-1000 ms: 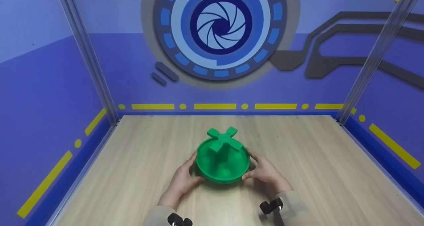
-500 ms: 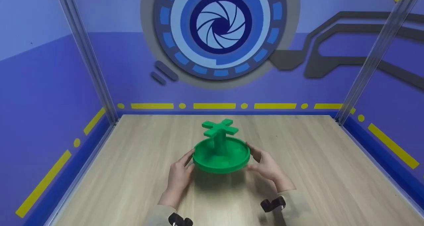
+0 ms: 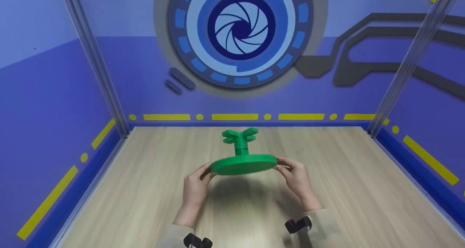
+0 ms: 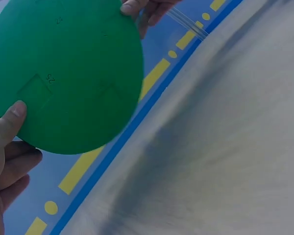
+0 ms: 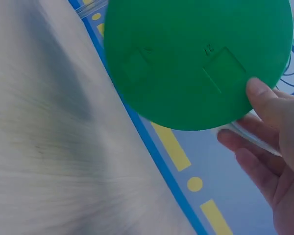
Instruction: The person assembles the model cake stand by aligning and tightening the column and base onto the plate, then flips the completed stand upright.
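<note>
In the head view a round green dish (image 3: 244,165) is held above the table, tilted so its underside faces me. A central post (image 3: 241,146) rises from it to a cross-shaped top. My left hand (image 3: 194,190) pinches the left rim, and my right hand (image 3: 298,177) pinches the right rim. The left wrist view shows the flat green underside (image 4: 78,63) with faint square outlines and small numbers, the left thumb (image 4: 12,117) pressing on it. From the right wrist, the right thumb (image 5: 264,98) lies on the same underside near its edge. The dish's inside is hidden.
A light wood-grain table (image 3: 145,160) spreads beneath, with the dish's shadow on it. Blue printed walls (image 3: 152,77) with yellow dashes enclose the back and sides. Metal corner posts (image 3: 105,70) stand at the back corners.
Both hands have raised the green dish off the table and tipped its near edge up. Its inside was visible before; now its underside shows.
</note>
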Available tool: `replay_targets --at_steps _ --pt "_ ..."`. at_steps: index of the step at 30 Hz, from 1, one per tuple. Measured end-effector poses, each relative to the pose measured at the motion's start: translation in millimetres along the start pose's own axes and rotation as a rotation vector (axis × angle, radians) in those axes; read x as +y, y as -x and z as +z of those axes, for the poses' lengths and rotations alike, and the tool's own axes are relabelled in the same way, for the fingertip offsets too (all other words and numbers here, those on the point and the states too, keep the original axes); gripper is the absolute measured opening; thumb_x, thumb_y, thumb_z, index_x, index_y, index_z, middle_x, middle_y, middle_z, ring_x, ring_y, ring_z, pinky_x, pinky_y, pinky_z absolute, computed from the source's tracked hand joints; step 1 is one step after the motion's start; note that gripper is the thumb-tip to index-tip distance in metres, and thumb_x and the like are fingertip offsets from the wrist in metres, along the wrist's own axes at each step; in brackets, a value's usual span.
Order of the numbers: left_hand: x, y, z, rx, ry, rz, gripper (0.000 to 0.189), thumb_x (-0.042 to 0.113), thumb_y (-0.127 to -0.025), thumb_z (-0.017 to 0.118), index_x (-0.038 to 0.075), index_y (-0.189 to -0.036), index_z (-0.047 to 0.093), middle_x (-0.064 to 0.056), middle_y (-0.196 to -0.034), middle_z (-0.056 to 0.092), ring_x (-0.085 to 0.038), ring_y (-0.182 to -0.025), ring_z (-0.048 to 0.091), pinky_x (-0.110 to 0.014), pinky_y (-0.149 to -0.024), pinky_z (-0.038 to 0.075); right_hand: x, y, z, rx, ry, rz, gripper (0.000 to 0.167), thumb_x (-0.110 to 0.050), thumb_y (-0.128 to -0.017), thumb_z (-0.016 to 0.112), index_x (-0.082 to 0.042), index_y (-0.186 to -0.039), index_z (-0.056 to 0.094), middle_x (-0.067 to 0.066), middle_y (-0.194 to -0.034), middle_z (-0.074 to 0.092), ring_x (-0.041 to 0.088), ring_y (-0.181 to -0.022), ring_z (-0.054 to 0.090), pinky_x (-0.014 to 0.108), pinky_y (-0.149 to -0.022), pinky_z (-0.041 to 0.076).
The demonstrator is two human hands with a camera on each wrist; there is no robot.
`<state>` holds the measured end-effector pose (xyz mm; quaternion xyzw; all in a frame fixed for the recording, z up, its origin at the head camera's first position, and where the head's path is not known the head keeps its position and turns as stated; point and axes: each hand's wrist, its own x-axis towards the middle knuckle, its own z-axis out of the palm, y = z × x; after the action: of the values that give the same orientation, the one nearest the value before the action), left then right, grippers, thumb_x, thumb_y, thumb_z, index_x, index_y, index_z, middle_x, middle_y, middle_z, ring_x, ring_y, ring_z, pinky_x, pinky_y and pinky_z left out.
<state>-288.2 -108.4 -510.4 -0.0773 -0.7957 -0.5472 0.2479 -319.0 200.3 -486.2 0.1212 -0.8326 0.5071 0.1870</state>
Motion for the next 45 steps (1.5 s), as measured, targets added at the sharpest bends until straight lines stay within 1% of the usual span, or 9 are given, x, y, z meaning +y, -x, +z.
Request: replay_targets --at_steps 3,5,9,14,19,23,30,39,45 --pt "4.0 -1.0 -2.6 -0.058 0.105 -0.093 0.031 0.017 -0.095 0.073 0.012 -0.126 0.074 -0.008 -0.121 0.077 -0.024 -0.113 0.074 -0.028 -0.094 0.062 -1 -1.6 -5 -0.042 -0.063 0.046 0.025 -0.006 -0.094 0.073 -0.007 -0.119 0.076 0.011 -0.115 0.077 0.015 -0.104 0.074 0.022 -0.089 0.061" --pt "6.8 -1.9 -4.7 -0.084 0.153 -0.131 0.032 0.018 -0.096 0.072 0.012 -0.128 0.072 -0.008 -0.123 0.076 -0.024 -0.116 0.073 -0.027 -0.097 0.061 -2 -2.5 -8 -0.082 -0.129 0.081 0.025 -0.009 -0.096 0.072 -0.006 -0.12 0.074 0.011 -0.114 0.077 0.011 -0.101 0.073 0.022 -0.088 0.061" --pt "12.7 -4.1 -8.8 -0.129 0.259 -0.154 0.034 0.018 -0.098 0.07 0.008 -0.13 0.068 -0.013 -0.123 0.072 -0.024 -0.114 0.072 -0.029 -0.097 0.061 -6 -3.9 -12 -0.151 -0.277 0.111 0.028 -0.012 -0.099 0.068 -0.002 -0.126 0.068 0.012 -0.114 0.075 0.008 -0.099 0.074 0.03 -0.087 0.065" --pt "19.0 -7.6 -12.5 -0.158 0.347 -0.186 0.041 0.021 -0.099 0.069 0.003 -0.135 0.064 -0.017 -0.118 0.068 -0.017 -0.1 0.075 -0.032 -0.084 0.066 -10 -4.4 -13 -0.184 -0.409 0.161 0.035 -0.014 -0.103 0.064 0.002 -0.134 0.061 0.001 -0.112 0.073 0.011 -0.101 0.073 0.035 -0.083 0.066" --pt "20.8 -8.9 -14.0 -0.149 0.383 -0.266 0.044 0.019 -0.099 0.07 0.002 -0.138 0.062 -0.015 -0.11 0.07 -0.013 -0.088 0.075 -0.035 -0.071 0.067 -11 -3.4 -13 -0.233 -0.454 0.238 0.047 -0.02 -0.104 0.063 -0.003 -0.146 0.052 -0.003 -0.109 0.072 0.013 -0.097 0.074 0.038 -0.082 0.067" --pt "21.3 -10.1 -14.4 -0.146 0.422 -0.348 0.045 0.017 -0.099 0.07 0.0 -0.14 0.061 -0.008 -0.102 0.071 -0.013 -0.079 0.074 -0.036 -0.065 0.067 -10 -3.0 -16 -0.314 -0.499 0.245 0.061 -0.019 -0.103 0.064 -0.007 -0.157 0.038 -0.003 -0.112 0.072 0.014 -0.1 0.074 0.041 -0.087 0.066" --pt "22.9 -10.3 -18.4 -0.177 0.54 -0.478 0.058 0.014 -0.098 0.071 0.002 -0.151 0.049 -0.003 -0.105 0.071 -0.012 -0.083 0.076 -0.026 -0.062 0.065 -1 -5.0 -23 -0.474 -0.6 0.247 0.082 -0.004 -0.096 0.069 -0.003 -0.163 0.021 -0.005 -0.121 0.068 0.014 -0.106 0.073 0.039 -0.092 0.065" --pt "16.8 -9.1 -18.1 -0.255 0.63 -0.535 0.069 0.004 -0.095 0.071 0.003 -0.156 0.041 -0.008 -0.118 0.07 -0.011 -0.092 0.075 -0.022 -0.07 0.064 11 -4.7 -21 -0.524 -0.66 0.301 0.082 -0.003 -0.099 0.065 -0.002 -0.164 0.015 -0.003 -0.122 0.066 0.011 -0.101 0.073 0.033 -0.092 0.064" --pt "14.0 -9.1 -14.7 -0.245 0.666 -0.573 0.066 0.002 -0.096 0.068 0.001 -0.156 0.04 -0.012 -0.125 0.067 -0.011 -0.094 0.075 -0.022 -0.073 0.064 16 -5.4 -19 -0.538 -0.708 0.314 0.08 -0.001 -0.1 0.061 0.002 -0.163 0.012 -0.003 -0.118 0.069 0.009 -0.095 0.075 0.029 -0.089 0.064"
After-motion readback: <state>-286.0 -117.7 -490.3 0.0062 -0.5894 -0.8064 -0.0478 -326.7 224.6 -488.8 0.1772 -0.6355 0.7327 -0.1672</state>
